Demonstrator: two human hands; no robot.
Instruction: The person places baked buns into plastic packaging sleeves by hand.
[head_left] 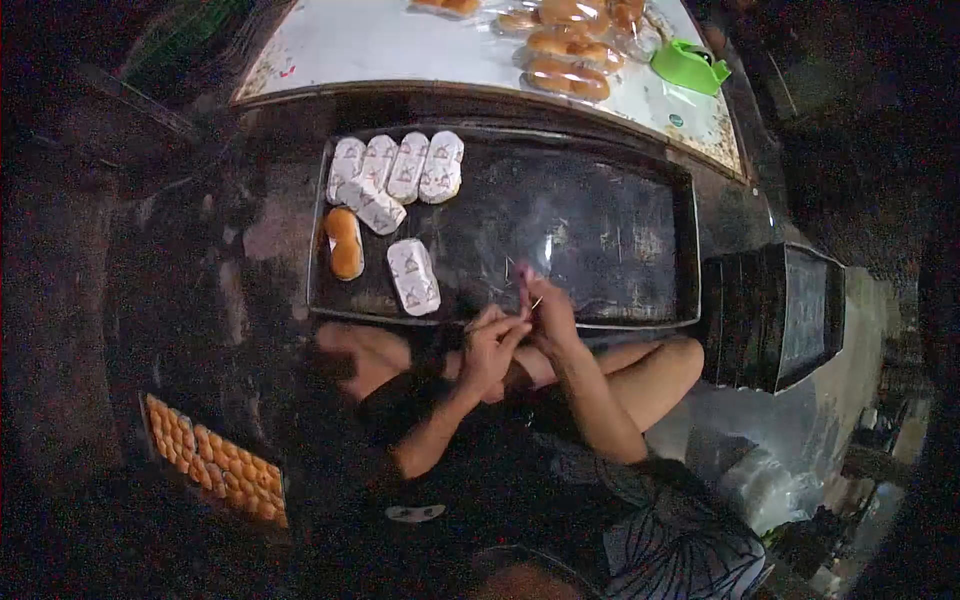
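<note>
My left hand (490, 345) and my right hand (550, 315) meet over the front edge of a dark metal tray (600, 230). The fingers of both pinch a thin clear plastic wrapper (545, 252) that stands up over the tray and is only faintly visible. At the tray's left end lie several buns in white printed wrappers (395, 165). One more wrapped bun (413, 275) lies nearer to me, and an unwrapped golden bun (345, 243) is beside it. My crossed legs (650, 365) are under my hands.
A white-topped table (350, 45) behind the tray holds bagged buns (565, 50) and a green plastic object (688, 65). A stack of dark trays (770, 315) stands on the right. An orange patterned panel (215, 460) is at lower left. The surroundings are dark.
</note>
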